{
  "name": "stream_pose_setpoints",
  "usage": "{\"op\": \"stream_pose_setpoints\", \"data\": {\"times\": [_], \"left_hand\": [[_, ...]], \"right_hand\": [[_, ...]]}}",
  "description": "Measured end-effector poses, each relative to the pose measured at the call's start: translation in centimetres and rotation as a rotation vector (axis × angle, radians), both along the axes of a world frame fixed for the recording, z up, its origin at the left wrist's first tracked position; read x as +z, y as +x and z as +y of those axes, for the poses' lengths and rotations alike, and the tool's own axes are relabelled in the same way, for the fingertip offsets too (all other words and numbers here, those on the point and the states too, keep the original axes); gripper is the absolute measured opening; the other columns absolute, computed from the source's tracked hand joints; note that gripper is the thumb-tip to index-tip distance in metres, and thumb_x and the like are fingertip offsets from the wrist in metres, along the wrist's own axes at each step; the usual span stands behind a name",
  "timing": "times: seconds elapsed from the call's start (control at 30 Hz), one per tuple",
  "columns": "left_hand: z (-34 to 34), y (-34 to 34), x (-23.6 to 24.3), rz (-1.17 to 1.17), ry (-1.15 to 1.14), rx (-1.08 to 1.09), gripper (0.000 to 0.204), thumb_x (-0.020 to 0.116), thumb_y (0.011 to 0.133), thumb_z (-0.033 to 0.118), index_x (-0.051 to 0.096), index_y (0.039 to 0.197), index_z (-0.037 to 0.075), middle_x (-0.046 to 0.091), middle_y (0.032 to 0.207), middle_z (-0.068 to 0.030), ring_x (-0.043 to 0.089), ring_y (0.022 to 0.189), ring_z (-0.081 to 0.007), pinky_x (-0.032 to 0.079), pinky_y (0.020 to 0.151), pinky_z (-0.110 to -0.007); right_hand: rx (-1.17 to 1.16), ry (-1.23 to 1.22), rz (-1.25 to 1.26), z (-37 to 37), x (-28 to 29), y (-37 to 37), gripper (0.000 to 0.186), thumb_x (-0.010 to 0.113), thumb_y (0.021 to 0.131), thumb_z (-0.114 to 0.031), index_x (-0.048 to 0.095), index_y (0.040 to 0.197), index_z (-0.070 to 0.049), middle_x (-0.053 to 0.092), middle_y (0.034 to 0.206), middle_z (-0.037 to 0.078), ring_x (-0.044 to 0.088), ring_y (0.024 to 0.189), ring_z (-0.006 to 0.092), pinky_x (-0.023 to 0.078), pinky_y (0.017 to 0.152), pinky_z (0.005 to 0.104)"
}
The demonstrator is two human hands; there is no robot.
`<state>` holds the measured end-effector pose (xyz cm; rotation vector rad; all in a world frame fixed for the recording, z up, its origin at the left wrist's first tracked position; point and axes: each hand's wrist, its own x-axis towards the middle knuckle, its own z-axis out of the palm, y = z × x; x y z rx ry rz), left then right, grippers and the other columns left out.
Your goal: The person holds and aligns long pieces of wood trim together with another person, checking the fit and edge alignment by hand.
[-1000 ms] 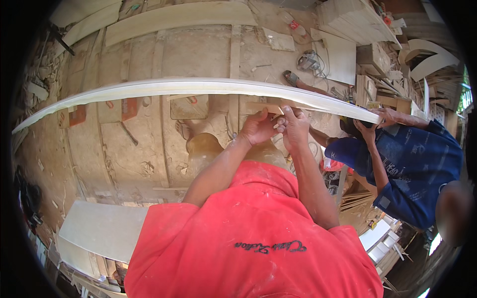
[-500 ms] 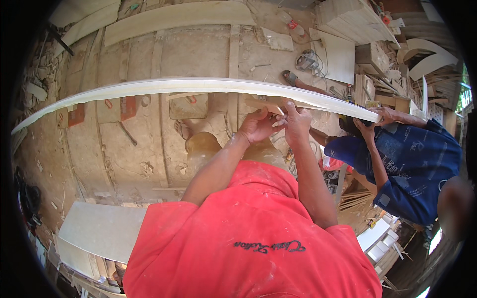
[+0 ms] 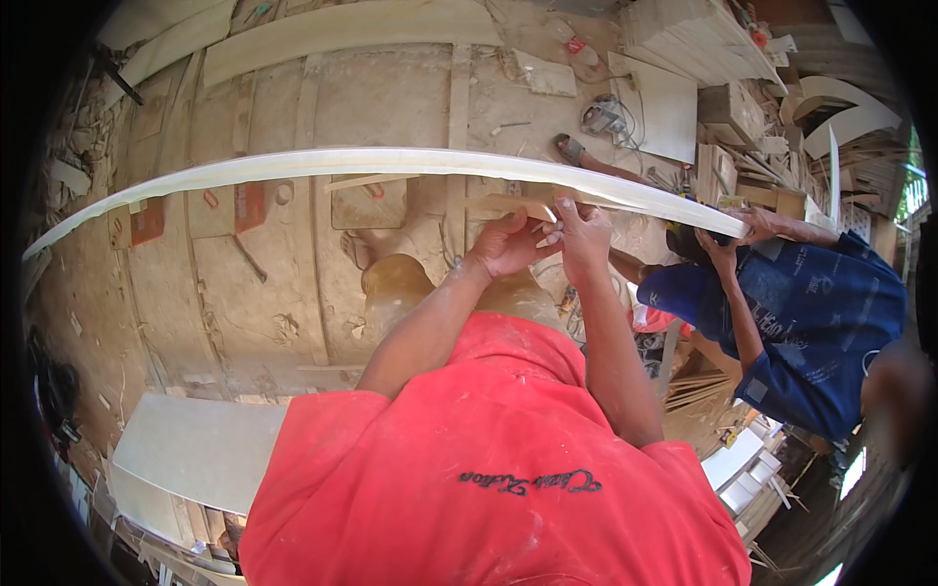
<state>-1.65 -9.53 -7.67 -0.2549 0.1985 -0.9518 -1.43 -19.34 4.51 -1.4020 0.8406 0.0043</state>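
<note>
A long white strip crosses the view just beyond my hands, its far right end held by a co-worker. Under it is a small tan piece of wood. My left hand has curled fingers and a raised thumb at that piece, gripping its lower edge. My right hand is closed at the piece's right end, thumb up near the white strip's underside, fingertips meeting those of my left hand. Where exactly the fingertips press is partly hidden.
A co-worker in blue crouches at the right. Beyond the strip are a power tool, stacked boards and cut curved pieces. A pale panel lies at lower left, black coiled material at the left edge.
My right hand has shifted slightly right and up with the small wood piece. The white strip sits a little higher in view. The co-worker's hands stay on its end.
</note>
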Motion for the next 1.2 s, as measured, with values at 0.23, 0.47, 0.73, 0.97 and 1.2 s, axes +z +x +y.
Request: {"op": "stream_pose_setpoints", "data": {"times": [0.23, 0.47, 0.73, 0.97, 1.2], "left_hand": [[0.2, 0.0, 0.0, -0.032, 0.006, 0.007, 0.037, 0.074, 0.079, 0.031, 0.064, 0.105, 0.008, 0.057, 0.089, -0.0066, 0.051, 0.087, -0.0200, 0.038, 0.092, -0.040], [0.4, 0.3, 0.5, 0.018, -0.007, 0.010, 0.038, 0.074, 0.078, 0.024, 0.062, 0.111, 0.010, 0.063, 0.106, -0.0055, 0.052, 0.110, -0.0229, 0.035, 0.101, -0.046], [0.4, 0.3, 0.3, -0.038, -0.067, 0.042, 0.030, 0.070, 0.083, 0.022, 0.064, 0.111, 0.014, 0.062, 0.118, -0.0049, 0.047, 0.123, -0.0233, 0.029, 0.107, -0.047], [0.3, 0.0, 0.5, -0.006, -0.026, 0.069, 0.034, 0.074, 0.078, 0.022, 0.063, 0.110, 0.013, 0.063, 0.116, -0.0055, 0.047, 0.123, -0.0247, 0.029, 0.107, -0.049], [0.2, -0.2, -0.2, -0.012, -0.026, 0.098, 0.038, 0.074, 0.078, 0.022, 0.061, 0.113, 0.015, 0.060, 0.119, -0.0022, 0.047, 0.120, -0.0225, 0.029, 0.107, -0.049]], "right_hand": [[-0.018, -0.150, 0.098, 1.2, 0.2, 0.6, 0.033, 0.070, 0.083, -0.020, 0.056, 0.089, 0.008, 0.057, 0.059, 0.007, 0.055, 0.044, 0.0132, 0.044, 0.038, 0.0242], [0.047, -0.113, 0.092, 0.2, 2.2, -1.1, 0.020, 0.067, 0.085, -0.015, 0.062, 0.088, 0.004, 0.061, 0.067, 0.007, 0.059, 0.053, 0.0133, 0.045, 0.043, 0.0237], [1.015, -1.579, -0.082, -2.6, 4.1, -3.8, 0.049, 0.061, 0.084, -0.016, 0.050, 0.132, -0.021, 0.063, 0.075, 0.008, 0.061, 0.058, 0.0278, 0.050, 0.051, 0.0384], [1.273, -1.793, 0.138, -3.8, 4.2, -2.1, 0.065, 0.052, 0.083, -0.011, 0.035, 0.143, -0.032, 0.056, 0.073, 0.005, 0.061, 0.060, 0.0254, 0.049, 0.053, 0.0387], [1.382, -1.684, -0.085, -4.3, 4.5, -0.3, 0.067, 0.054, 0.082, -0.010, 0.035, 0.143, -0.032, 0.057, 0.071, 0.007, 0.061, 0.055, 0.0241, 0.048, 0.047, 0.0377]]}}
